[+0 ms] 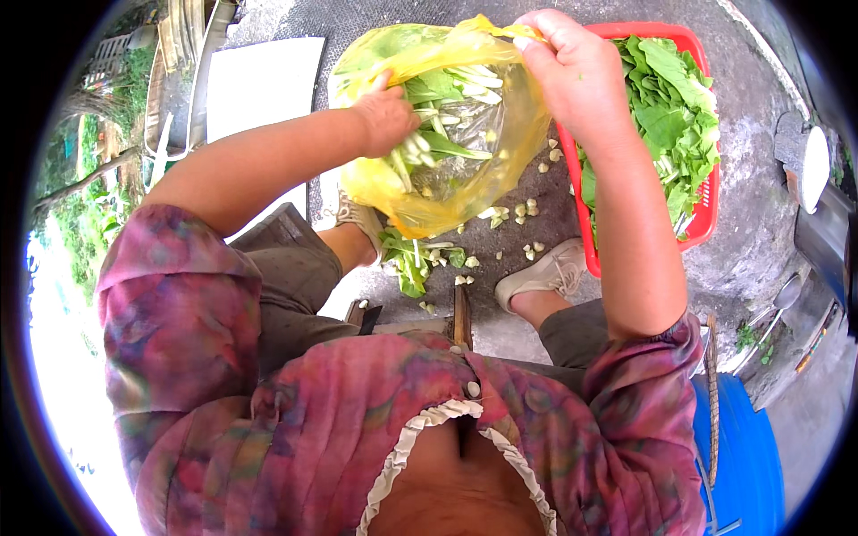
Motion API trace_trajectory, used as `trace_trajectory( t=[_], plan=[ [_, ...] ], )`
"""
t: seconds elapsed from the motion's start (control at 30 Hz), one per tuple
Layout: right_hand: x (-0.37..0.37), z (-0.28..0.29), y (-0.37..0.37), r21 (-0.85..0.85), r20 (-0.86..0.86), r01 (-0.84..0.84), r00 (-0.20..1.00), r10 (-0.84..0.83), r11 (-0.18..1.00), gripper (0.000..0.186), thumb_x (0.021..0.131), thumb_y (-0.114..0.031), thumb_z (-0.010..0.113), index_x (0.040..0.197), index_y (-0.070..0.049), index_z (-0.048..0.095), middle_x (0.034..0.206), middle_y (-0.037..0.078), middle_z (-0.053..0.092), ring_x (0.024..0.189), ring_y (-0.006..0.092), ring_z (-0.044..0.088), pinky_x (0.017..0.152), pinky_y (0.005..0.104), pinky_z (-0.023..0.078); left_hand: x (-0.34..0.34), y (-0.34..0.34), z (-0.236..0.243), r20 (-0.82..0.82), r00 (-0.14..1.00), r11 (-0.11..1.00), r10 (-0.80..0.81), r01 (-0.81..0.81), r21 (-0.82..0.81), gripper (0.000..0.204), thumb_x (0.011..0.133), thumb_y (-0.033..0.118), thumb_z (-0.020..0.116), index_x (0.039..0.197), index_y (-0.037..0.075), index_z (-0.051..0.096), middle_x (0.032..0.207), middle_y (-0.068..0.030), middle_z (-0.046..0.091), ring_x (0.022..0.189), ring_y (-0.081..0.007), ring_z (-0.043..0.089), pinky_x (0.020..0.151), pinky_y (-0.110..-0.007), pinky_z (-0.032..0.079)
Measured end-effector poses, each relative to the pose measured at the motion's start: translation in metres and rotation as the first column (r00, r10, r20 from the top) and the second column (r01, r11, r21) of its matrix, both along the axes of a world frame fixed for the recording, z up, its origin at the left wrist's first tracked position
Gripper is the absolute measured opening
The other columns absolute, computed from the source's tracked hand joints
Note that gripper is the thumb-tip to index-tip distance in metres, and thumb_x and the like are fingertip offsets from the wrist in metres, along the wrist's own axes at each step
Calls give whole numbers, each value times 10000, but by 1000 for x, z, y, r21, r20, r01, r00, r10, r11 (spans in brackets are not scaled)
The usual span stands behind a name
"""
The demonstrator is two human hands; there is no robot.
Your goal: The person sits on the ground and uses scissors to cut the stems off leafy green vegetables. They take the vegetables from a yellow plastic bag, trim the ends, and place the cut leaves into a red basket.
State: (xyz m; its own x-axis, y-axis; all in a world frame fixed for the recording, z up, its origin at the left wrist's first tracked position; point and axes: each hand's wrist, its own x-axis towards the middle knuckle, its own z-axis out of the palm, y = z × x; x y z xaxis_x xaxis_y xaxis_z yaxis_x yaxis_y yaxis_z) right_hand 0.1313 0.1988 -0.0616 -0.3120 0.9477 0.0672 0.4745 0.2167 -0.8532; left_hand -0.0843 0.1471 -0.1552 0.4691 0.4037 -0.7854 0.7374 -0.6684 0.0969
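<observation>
A translucent yellow plastic bag (523, 170) hangs in front of me with its mouth spread open. Inside lie leafy greens with pale stems (438, 112). My right hand (572, 71) pinches the bag's gathered rim at the upper right. At the left side of the mouth, my left hand (386, 121) curls over the rim, right against the greens; some of its fingers are hidden. More greens (660, 107) fill a red plastic basket (703, 210), just right of the bag.
Loose greens (413, 268) and several cut stem ends (527, 210) litter the ground between my shoes (545, 272). A white board (259, 94) lies to the left. At the right are a white object (811, 170) and a blue plastic thing (742, 447).
</observation>
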Motion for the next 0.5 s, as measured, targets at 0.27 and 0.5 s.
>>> trace_trajectory(
  t=[0.27,0.5],
  plan=[
    [1,-4,-1,45,-1,-19,1000,19,999,106,784,-72,542,858,-24,599,702,152,593,655,258,605,610,330,464,42,56,-13,-157,921,934,357,-355,41,438,774,117,590,1209,115,546,1037,-174,609,1025,-296,567,966,-586,308],
    [1,10,-3,-55,34,6,999,-4,998,118,776,-65,533,863,-21,599,723,165,604,684,275,619,630,342,474,68,71,23,-209,866,872,455,-481,-94,381,782,153,626,1134,19,570,916,-178,641,859,-291,634,768,-406,494]
  ],
)
